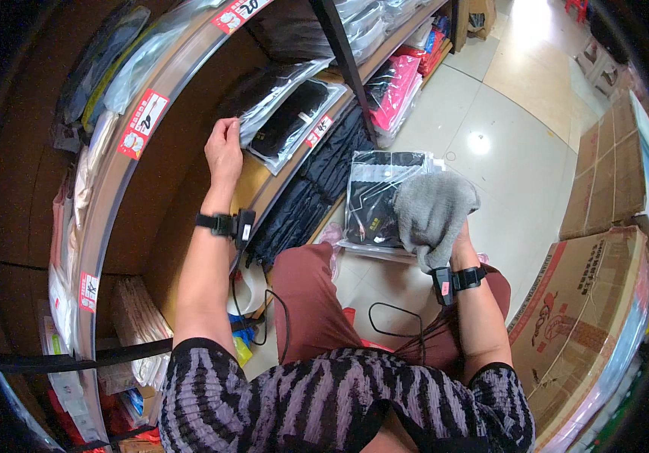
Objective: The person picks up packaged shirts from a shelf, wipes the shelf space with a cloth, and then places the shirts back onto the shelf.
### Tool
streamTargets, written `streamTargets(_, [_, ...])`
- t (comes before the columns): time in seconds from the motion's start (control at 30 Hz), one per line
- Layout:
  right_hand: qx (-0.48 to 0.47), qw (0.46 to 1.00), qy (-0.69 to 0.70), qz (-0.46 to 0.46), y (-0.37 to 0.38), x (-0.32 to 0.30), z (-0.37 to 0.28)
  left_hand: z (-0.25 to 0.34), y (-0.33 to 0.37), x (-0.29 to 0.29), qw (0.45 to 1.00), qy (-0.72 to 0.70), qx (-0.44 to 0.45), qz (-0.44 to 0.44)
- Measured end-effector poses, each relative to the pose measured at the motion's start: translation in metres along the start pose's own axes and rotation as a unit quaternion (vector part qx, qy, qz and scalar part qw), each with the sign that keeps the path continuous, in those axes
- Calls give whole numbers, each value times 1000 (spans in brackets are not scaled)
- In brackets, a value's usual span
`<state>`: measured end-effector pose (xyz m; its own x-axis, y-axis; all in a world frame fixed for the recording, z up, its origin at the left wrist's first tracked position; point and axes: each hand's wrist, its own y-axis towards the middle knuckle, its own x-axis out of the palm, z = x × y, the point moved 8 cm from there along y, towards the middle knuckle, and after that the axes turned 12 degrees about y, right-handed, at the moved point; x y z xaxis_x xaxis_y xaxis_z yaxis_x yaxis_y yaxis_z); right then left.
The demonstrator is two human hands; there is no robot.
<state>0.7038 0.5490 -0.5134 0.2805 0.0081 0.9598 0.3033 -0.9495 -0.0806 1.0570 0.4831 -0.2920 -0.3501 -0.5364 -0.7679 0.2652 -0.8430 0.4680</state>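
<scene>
On the shelf to the left, my left hand [225, 151] is closed on the near corner of a clear plastic garment bag [273, 102]. That corner is lifted off another bagged black garment [292, 124] beneath it. A grey cloth [437, 208] hangs from my right hand [462, 245], whose fingers are mostly covered by its folds. Just behind the cloth, a stack of bagged black garments [373, 204] rests on the floor in front of my knees. A strap with a small black device is on each wrist, with cables running down to my lap.
Dark folded clothes [313, 177] fill the lower shelf. Red-and-white tags [143, 124] line the shelf edges. A black upright post [343, 60] divides the shelving ahead. Bagged pink clothing [396, 94] lies beyond it. Large cardboard boxes [577, 302] stand on the right, beside the tiled floor [475, 113].
</scene>
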Motion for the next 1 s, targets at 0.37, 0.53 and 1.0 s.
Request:
streamTargets(0.37, [97,990,54,82,-7,31,80,135,-214,58,939,27,289,-181])
streamTargets(0.53, [121,988,19,89,-22,37,78,150,-229,80,940,22,268,-212])
streamTargets(1.0, [-86,956,-277,50,-41,55,5,197,-210,82,944,-43,274,-180])
